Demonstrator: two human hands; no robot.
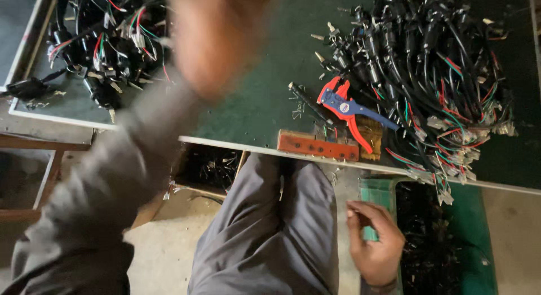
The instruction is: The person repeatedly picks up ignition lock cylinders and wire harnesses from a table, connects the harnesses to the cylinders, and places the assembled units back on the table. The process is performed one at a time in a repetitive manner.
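Curling loosely below the desk edge, the right hand sits beside the grey-trousered knee, fingers bent inward; whether that grip pinches anything small I cannot tell. It hangs over the rim of a green plastic bin holding dark scrap bits, which stands on the floor under the desk.

The left hand is raised over the green-topped desk and is smeared by motion blur, so its grip cannot be read as open or closed. Its grey sleeve runs down toward the lower left corner.

Between the hands, near the desk's front edge, lies a red-and-blue handled wire-stripping plier, resting just beside a black pen-like rod. In front of it, touching the edge, sits a reddish-brown wooden block with small holes, with a small brown bristly piece next to it.

To the right of the plier spreads a large heap of black cable harnesses with red, green and white wires and pale connectors, spilling over the desk edge. A second, smaller heap of the same harnesses lies at the desk's far left.
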